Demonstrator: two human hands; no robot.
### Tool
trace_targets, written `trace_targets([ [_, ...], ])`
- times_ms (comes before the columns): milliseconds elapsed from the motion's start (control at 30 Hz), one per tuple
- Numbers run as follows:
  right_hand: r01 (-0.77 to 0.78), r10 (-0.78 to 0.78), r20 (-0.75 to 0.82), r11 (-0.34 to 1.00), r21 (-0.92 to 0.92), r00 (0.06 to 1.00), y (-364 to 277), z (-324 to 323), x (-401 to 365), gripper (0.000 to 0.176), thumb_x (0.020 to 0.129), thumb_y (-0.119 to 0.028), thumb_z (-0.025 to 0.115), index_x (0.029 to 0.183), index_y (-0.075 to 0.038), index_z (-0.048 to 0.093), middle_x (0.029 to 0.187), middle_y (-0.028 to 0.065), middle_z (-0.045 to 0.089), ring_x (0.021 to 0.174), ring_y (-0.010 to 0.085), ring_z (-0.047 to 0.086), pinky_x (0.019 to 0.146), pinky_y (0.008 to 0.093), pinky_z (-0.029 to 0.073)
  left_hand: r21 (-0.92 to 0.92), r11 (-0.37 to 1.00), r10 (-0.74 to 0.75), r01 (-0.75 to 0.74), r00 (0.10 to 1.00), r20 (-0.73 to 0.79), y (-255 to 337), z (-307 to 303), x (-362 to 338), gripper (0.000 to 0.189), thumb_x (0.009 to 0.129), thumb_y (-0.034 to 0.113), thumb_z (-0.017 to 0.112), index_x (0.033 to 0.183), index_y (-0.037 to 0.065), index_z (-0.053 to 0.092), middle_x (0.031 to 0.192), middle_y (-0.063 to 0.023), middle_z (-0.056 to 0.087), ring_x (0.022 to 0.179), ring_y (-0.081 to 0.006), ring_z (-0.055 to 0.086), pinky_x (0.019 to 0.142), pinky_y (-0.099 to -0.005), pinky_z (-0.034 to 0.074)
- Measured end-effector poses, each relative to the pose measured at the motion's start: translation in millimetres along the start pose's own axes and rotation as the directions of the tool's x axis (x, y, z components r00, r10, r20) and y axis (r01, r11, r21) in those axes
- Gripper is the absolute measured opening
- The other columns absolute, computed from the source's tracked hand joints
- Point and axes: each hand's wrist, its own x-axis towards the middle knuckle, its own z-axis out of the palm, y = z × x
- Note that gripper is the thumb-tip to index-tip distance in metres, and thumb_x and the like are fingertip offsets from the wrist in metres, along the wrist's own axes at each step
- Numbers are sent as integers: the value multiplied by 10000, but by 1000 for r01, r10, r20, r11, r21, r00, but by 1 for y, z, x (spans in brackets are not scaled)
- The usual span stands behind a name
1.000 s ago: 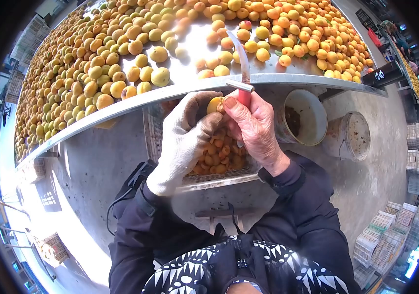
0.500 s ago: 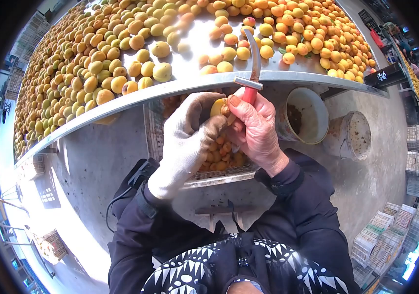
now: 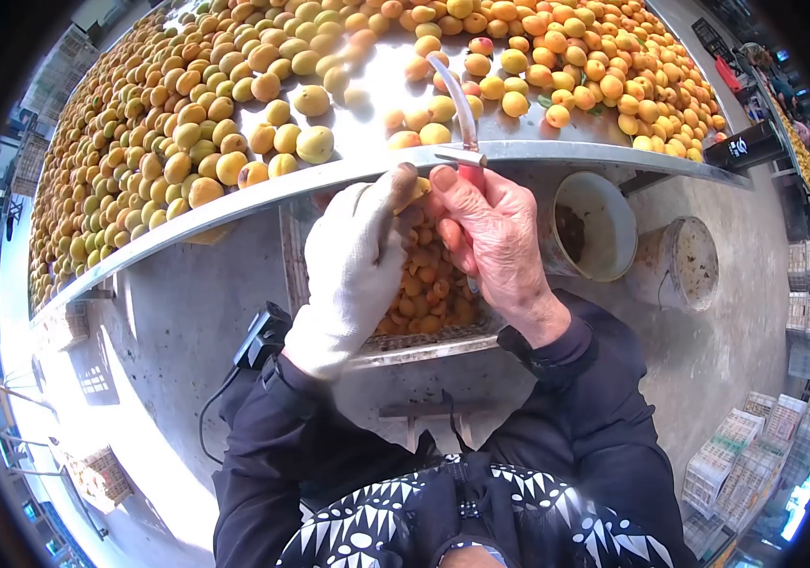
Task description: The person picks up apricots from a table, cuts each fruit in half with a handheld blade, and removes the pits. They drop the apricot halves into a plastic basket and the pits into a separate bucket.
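**Apricot Pinched at the Table's Edge, Knife in the Other Fist**

The gloved left hand (image 3: 357, 265) was closed around a single apricot (image 3: 416, 192), and only a yellow sliver of the fruit showed between the fingertips. Pressed right up against it, the bare right hand (image 3: 492, 237) was clenched on a knife (image 3: 457, 114). The red handle was almost buried in the fist, the thumb lay across the top by the metal guard, and the curved pale blade stood up and away over the table. The two hands touched, knuckle to fingertip, just below the rim of the steel table (image 3: 234, 201).

Directly beneath the hands sat a slatted crate (image 3: 414, 348) filled with orange fruit pieces (image 3: 424, 289); whether they were halved I could not make out. Above, the table carried a great spread of whole apricots (image 3: 187, 133), greener on the left and deeper orange on the right, with a bare shiny patch in the middle.

To the right, on the concrete floor, stood two pale buckets: the nearer bucket (image 3: 604, 204) with something dark inside, and the farther bucket (image 3: 675, 260) just beside it. Stacked white crates (image 3: 746, 454) lay well off at the lower right.
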Motion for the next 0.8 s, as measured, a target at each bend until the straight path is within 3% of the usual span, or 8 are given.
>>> trace_targets([
  [233, -133, 108, 126, 967, 217, 986, 4, -10, 2, 168, 936, -194, 670, 865, -52, 616, 623, -31, 555, 437, 10, 440, 391, 169, 321, 152, 987, 48, -57, 997, 65, 3, 7, -6, 491, 779, -39, 633, 1258, 65, 593, 956, -144, 646, 869, -336, 643, 753, -400, 524],
  [400, 45, -46, 63, 999, 19, 997, 5, -12, -2, 107, 933, -139, 639, 877, -56, 601, 641, -30, 554, 499, 2, 456, 423, 159, 345, -196, 911, -352, 364, 931, 92, 17, 12, -2, 342, 885, 6, 671, 1214, -38, 591, 1011, -85, 693, 888, -189, 672, 837, -289, 537],
  [467, 144, -144, 17, 989, -32, 989, -1, -24, -2, 82, 901, -110, 650, 885, -52, 595, 653, -48, 546, 554, 21, 499, 470, 196, 387, -380, 787, -468, 486, 872, 147, 20, 9, 4, 328, 898, 71, 680, 1200, -23, 593, 1039, -72, 674, 839, -131, 644, 731, -275, 531],
  [533, 296, -399, -139, 834, -466, 906, -1, -44, 3, 101, 844, -90, 667, 890, -43, 590, 630, -15, 551, 538, 101, 541, 511, 279, 436, -527, 446, -660, 724, 663, 352, 28, -2, 14, 317, 916, 94, 667, 1201, -17, 584, 1039, -57, 666, 821, -98, 636, 682, -225, 513],
  [600, 289, -684, -82, 409, -866, 725, -2, -63, 11, 145, 792, -81, 677, 898, -36, 590, 609, 46, 550, 532, 211, 565, 559, 351, 466, -566, 418, -636, 710, 674, 376, 24, -2, 13, 316, 925, 117, 661, 1201, -11, 577, 1044, -58, 664, 815, -65, 622, 660, -186, 487],
  [633, 267, -684, -107, 418, -868, 721, -2, -70, 13, 158, 772, -76, 673, 907, -41, 597, 611, 98, 542, 546, 295, 567, 571, 382, 474, -564, 392, -650, 727, 653, 389, 25, -2, 14, 316, 928, 126, 660, 1201, -10, 579, 1043, -56, 662, 812, -68, 622, 661, -190, 490],
  [733, 329, -520, -165, 723, -607, 838, -6, -67, 5, 106, 848, -98, 700, 847, -36, 614, 667, -26, 579, 597, 71, 528, 585, 271, 448, -560, 386, -646, 733, 649, 402, 26, 2, 15, 315, 927, 124, 660, 1200, -12, 580, 1045, -55, 657, 817, -70, 621, 667, -193, 493],
  [800, 169, -193, -96, 962, -214, 977, -8, -55, 0, 110, 890, -110, 708, 852, -30, 643, 731, -80, 573, 701, 6, 486, 645, 208, 424, -554, 408, -630, 726, 663, 405, 29, 7, 14, 314, 924, 115, 662, 1198, -14, 580, 1047, -56, 655, 825, -70, 620, 673, -194, 493],
])
